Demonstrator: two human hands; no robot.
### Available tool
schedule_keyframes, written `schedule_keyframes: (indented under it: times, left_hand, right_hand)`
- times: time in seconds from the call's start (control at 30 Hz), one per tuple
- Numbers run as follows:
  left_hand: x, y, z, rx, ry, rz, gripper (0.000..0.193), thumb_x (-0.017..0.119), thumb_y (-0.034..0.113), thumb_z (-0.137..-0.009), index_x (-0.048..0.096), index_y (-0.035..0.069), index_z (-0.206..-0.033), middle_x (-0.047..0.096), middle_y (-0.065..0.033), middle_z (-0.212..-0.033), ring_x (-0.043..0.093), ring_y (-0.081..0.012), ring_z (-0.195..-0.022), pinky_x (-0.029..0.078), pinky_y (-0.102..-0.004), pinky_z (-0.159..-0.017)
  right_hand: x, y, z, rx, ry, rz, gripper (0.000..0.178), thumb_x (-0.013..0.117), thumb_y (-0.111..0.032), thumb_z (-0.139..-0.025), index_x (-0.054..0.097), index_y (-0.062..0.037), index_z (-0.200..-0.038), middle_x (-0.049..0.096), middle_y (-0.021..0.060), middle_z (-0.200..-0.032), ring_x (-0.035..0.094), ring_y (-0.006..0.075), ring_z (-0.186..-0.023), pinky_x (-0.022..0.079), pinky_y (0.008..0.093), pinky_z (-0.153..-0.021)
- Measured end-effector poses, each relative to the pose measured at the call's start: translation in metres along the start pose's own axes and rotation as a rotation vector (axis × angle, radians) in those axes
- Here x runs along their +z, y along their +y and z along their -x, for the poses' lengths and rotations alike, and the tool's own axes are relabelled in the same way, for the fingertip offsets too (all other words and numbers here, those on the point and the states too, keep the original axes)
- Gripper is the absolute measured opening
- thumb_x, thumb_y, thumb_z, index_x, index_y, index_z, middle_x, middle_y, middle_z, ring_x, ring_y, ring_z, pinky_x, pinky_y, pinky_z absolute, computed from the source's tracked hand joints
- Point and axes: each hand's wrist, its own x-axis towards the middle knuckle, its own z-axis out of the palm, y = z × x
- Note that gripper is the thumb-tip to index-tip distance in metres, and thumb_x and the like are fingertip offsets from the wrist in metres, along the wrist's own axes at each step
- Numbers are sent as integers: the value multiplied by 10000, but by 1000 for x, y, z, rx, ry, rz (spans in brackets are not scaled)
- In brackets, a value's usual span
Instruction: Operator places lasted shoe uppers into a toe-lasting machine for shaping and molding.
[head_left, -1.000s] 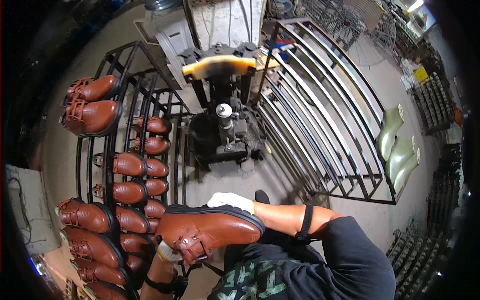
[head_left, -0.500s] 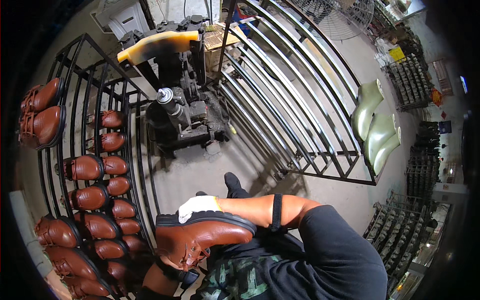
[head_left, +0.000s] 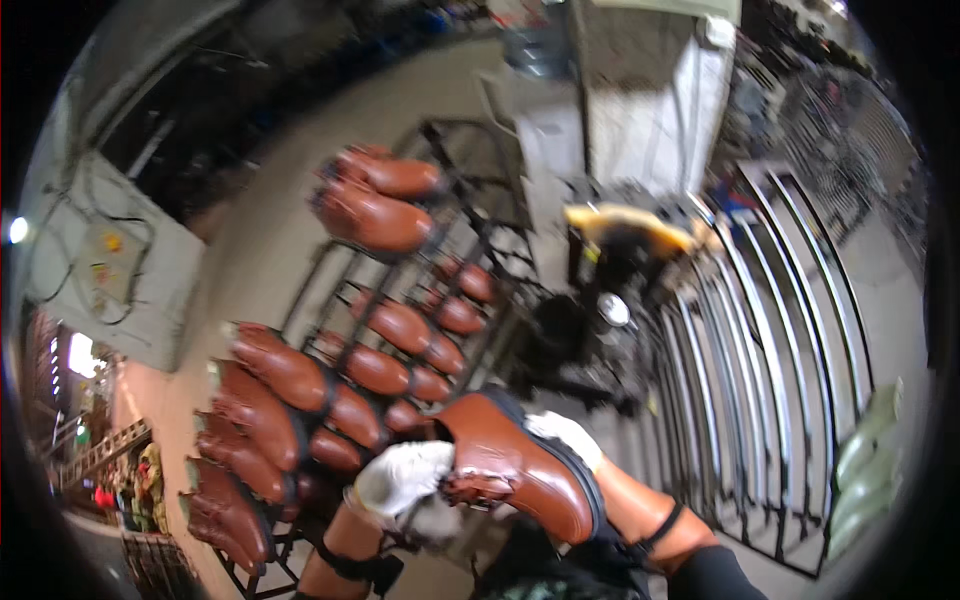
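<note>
A brown leather lace-up shoe point(head_left: 522, 462) with a black sole is between my two white-gloved hands, tilted so its toe points down toward me. My left hand point(head_left: 405, 478) is closed at the shoe's collar, beside the laces; some of its fingers are hidden. From the other side my right hand point(head_left: 567, 435) grips the black sole near the middle. To the left, a black metal rack point(head_left: 455, 165) bears several more brown shoes point(head_left: 262, 408) of the same kind, lying in slanted rows. The nearest of them are close to my left forearm.
Beyond the shoe stands a dark machine point(head_left: 590, 335) with a yellow padded bar point(head_left: 630, 222). At the right is a rack of shiny metal bars point(head_left: 770, 310), with green shoe lasts point(head_left: 865, 490) at its near corner. A wire fan point(head_left: 850, 150) stands at the far right.
My view has swung left, bringing the shoe rack toward the middle. The shoe has been turned from lying sideways to toe-down, and my left hand now shows at its collar.
</note>
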Motion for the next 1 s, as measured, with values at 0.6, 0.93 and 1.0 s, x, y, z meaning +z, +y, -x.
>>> schedule_keyframes:
  times: [0.6,0.93,1.0]
  left_hand:
    - [-273,-109,-78,-645,964,-583,494,851,319,-655,775,45,-1059,765,-211,-1033,729,-382,-966,582,-464,-897]
    - [-261,-91,-87,-750,826,-694,531,859,417,-733,745,15,-1061,747,-280,-1003,732,-468,-947,610,-499,-854]
    - [-273,-131,-74,-772,912,-752,338,762,352,-824,765,23,-903,754,-247,-896,741,-435,-867,609,-496,-817]
  right_hand:
    - [20,38,22,155,541,212,132,668,-129,-959,673,-14,-1025,681,165,-1003,670,383,-926,576,518,-852]
    - [-46,48,46,207,425,273,146,692,-228,-949,651,-139,-841,621,10,-770,587,189,-713,494,346,-678]
    - [-31,52,32,147,417,351,123,688,-234,-959,663,-135,-891,633,10,-796,590,187,-719,497,346,-685]
